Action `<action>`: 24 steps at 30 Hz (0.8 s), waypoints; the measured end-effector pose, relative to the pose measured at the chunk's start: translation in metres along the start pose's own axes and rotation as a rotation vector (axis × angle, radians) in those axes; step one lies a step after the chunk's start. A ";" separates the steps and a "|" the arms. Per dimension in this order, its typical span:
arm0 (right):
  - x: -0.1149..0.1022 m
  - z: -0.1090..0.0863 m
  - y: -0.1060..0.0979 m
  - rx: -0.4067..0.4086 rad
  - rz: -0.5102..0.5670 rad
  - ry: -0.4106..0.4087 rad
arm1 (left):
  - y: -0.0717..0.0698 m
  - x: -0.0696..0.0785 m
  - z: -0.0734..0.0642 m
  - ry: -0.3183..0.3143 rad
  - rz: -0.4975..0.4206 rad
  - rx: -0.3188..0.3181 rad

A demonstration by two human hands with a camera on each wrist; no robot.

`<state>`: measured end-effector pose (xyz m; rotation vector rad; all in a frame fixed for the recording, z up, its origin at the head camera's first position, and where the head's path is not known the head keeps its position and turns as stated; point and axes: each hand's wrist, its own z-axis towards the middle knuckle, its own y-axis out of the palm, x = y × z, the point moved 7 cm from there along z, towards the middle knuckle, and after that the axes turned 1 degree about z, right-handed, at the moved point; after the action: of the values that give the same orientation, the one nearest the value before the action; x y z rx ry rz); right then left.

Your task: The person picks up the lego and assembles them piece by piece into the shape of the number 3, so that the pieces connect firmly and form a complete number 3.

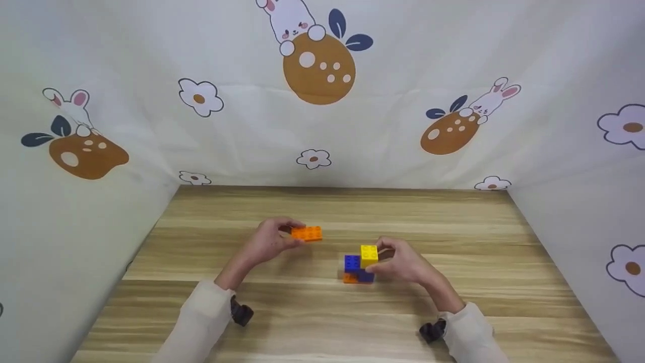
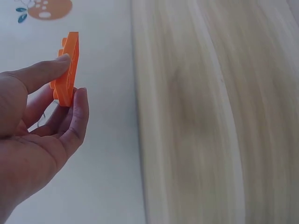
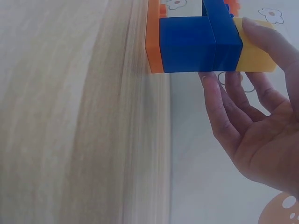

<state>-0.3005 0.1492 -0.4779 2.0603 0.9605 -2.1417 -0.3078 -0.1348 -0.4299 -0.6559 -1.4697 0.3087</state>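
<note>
Your left hand [image 1: 269, 241], left of centre in the head view, pinches a flat orange brick [image 1: 307, 233] between thumb and fingertips, lifted above the wooden table [image 1: 453, 222]. Your right hand [image 1: 403, 262], just right of centre, grips a small block stack [image 1: 359, 264] standing on the table. To join them well, keep the stack steady, bring the brick level over the top studs, line up the edges, then press straight down. The stack shows a yellow block on top, blue blocks beneath and an orange base plate.
</note>
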 end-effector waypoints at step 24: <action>0.000 0.000 0.001 -0.019 0.006 -0.002 | 0.060 0.055 -0.006 0.074 -0.175 -0.193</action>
<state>-0.3005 0.1483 -0.4778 2.0491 0.9698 -2.1233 -0.2840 -0.0569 -0.4196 -0.6800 -1.4856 0.0073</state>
